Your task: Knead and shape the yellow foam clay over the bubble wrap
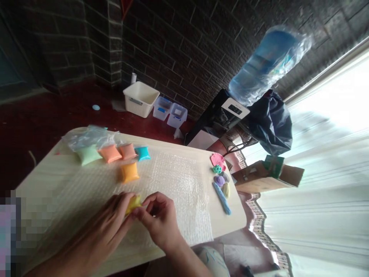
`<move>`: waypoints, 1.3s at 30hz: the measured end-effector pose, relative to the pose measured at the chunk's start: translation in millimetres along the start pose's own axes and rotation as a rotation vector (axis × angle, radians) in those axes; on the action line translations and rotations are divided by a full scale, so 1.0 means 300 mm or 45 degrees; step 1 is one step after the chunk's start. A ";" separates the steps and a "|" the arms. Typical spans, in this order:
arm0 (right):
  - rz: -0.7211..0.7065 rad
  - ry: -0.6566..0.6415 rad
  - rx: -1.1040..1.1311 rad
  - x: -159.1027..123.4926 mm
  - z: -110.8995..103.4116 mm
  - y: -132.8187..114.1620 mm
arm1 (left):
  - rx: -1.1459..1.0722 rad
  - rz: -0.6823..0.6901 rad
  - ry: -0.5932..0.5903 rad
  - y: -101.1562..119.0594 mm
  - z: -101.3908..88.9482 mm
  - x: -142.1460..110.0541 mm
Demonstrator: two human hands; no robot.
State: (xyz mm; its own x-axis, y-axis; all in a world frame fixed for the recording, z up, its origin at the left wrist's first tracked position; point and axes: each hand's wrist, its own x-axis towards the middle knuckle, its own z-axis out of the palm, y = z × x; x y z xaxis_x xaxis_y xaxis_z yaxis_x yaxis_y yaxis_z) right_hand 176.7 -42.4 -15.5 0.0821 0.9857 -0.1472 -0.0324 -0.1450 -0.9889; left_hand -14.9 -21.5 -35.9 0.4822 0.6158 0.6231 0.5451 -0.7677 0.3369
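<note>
My left hand [117,215] is closed on a small yellow packet of modelling clay [133,204], low over the table. The thumb and forefinger of my right hand [160,219] pinch the packet's right edge. Just beyond my hands lies an orange-yellow clay packet [130,172]. Farther back, a row holds a pale green packet [88,154], an orange packet [111,154], a salmon packet [127,151] and a turquoise packet [143,153]. Clear plastic bags [86,137] lie behind the green one. Bubble wrap [181,184] spreads beneath the packets and my hands.
On the right of the table [235,211] are a blue clay roll [221,198], a purple lump [219,181], a teal ball [217,169] and a pink piece [217,159]. Beyond it stand a white basket [141,99], clear bins [177,115] and a water dispenser [221,115]. A cardboard box [259,181] stands right.
</note>
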 end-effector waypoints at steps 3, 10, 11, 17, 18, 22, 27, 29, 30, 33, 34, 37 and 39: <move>0.030 0.044 -0.028 0.014 -0.008 0.014 | -0.124 -0.117 -0.116 0.001 0.032 0.004; 0.105 0.069 -0.195 0.015 -0.011 0.029 | -0.321 -0.668 -0.342 -0.034 0.115 -0.018; 0.093 0.058 -0.207 0.010 -0.011 0.028 | -0.311 -0.692 -0.367 -0.039 0.115 -0.018; 0.110 -0.233 -0.197 -0.005 -0.012 0.025 | -0.302 -0.718 -0.490 -0.011 0.065 0.026; 0.116 -0.246 -0.235 -0.006 -0.010 0.025 | -0.304 -0.698 -0.550 -0.003 0.055 0.035; 0.078 -0.212 -0.427 -0.017 0.001 0.019 | -0.224 -0.681 -0.631 0.018 0.029 0.057; 0.075 -0.439 -0.245 -0.025 0.004 -0.012 | -0.259 -0.642 -0.702 0.020 -0.007 0.069; 0.090 -0.498 -0.144 -0.022 0.001 -0.023 | -0.272 -0.644 -0.769 0.022 -0.023 0.079; 0.083 -0.512 -0.120 -0.021 0.000 -0.027 | -0.265 -0.651 -0.786 0.022 -0.029 0.085; 0.038 -0.462 -0.130 -0.018 -0.001 -0.026 | -0.175 -0.659 -0.774 0.019 -0.036 0.096; 0.025 -0.425 -0.178 -0.019 0.000 -0.022 | -0.139 -0.660 -0.766 0.017 -0.037 0.097; -0.011 -0.365 -0.277 -0.023 0.005 -0.010 | -0.052 -0.653 -0.779 0.016 -0.036 0.091; -0.039 -0.378 -0.321 -0.025 0.007 -0.008 | -0.044 -0.620 -0.799 0.019 -0.038 0.087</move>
State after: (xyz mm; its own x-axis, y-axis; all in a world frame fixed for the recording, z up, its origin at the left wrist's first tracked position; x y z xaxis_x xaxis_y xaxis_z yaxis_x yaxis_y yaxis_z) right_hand 174.1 -49.2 -12.0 -0.2138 0.9665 -0.1417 0.2145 -0.0951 -0.9721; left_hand -6.9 -11.7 -9.6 0.4968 0.8608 -0.1103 0.7775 -0.3850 0.4973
